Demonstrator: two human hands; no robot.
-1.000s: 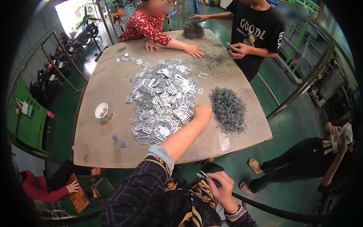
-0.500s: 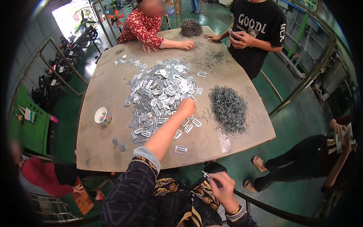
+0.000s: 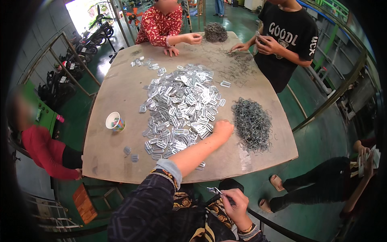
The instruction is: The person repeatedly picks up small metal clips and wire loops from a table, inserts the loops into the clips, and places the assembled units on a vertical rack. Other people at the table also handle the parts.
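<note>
My left hand reaches across the table, its fingers curled and pressed together beside the left edge of a heap of thin bent wire pieces. Whatever those fingers hold is hidden by the hand itself. Left of it spreads a large pile of flat silver metal slide buckles, partly covered by my left forearm. Close to my lap, beyond the table's near edge, my right hand is closed on a small silver metal buckle that sticks out from the fingertips.
A paper cup with colourful contents stands on the table, left of the buckles. Across the table are a person in a red patterned shirt and another in black. A dark wire heap lies at the far edge. A wooden stool stands lower left.
My left hand has moved right, from the buckle pile's edge toward the wire heap. My right hand still holds the buckle. The person in red patterned cloth has lifted a hand; the person at left has shifted.
</note>
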